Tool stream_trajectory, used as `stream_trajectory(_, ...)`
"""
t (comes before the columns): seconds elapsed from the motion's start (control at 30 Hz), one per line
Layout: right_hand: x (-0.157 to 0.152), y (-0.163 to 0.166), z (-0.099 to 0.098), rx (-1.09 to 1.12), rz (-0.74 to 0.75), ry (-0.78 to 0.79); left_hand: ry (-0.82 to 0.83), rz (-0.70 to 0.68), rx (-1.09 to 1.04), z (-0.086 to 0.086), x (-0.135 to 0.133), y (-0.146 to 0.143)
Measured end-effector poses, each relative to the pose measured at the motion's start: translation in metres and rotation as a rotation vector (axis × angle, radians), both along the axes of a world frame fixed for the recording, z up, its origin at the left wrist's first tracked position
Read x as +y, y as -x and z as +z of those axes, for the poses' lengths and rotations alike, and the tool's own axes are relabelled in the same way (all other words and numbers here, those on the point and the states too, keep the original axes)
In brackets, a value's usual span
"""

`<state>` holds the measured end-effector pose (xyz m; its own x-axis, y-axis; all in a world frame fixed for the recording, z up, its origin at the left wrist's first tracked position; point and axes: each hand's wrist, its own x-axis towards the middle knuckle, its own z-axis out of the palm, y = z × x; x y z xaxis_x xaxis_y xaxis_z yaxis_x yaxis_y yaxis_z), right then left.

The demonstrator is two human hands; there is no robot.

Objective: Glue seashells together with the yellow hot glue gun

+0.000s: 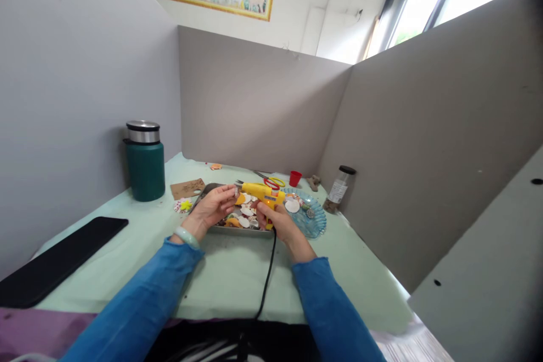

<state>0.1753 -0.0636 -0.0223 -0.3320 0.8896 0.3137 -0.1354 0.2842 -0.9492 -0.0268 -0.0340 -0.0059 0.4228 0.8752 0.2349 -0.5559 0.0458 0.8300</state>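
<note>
My right hand (pixel 282 222) is wrapped round a yellow hot glue gun (pixel 258 191), its nozzle pointing left and a small orange light glowing on its body. A black cord runs from the handle down to the table's front edge. At the nozzle tip, my left hand (pixel 216 206) pinches a small pale piece (pixel 236 191), too small to name. Both hands are above a metal tray (pixel 237 232) of white and orange shell-like pieces. Part of the tray is hidden behind my left hand.
On the right are a blue scalloped plate (pixel 319 227) with small pieces and a leaning black-lidded jar (pixel 338 191). Behind stand red-handled scissors (pixel 274 182) and a red cup (pixel 296 178). A green flask (pixel 146 169) and a black mat (pixel 63 260) are left. Grey partitions (pixel 254 102) enclose the table.
</note>
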Motion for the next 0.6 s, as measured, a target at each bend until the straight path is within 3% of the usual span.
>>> stream_trajectory(0.6,0.0036,-0.001,-0.0048,-0.025,0.018,-0.002,0.048,0.049,-0.079,0.0029,0.0025,0.0028)
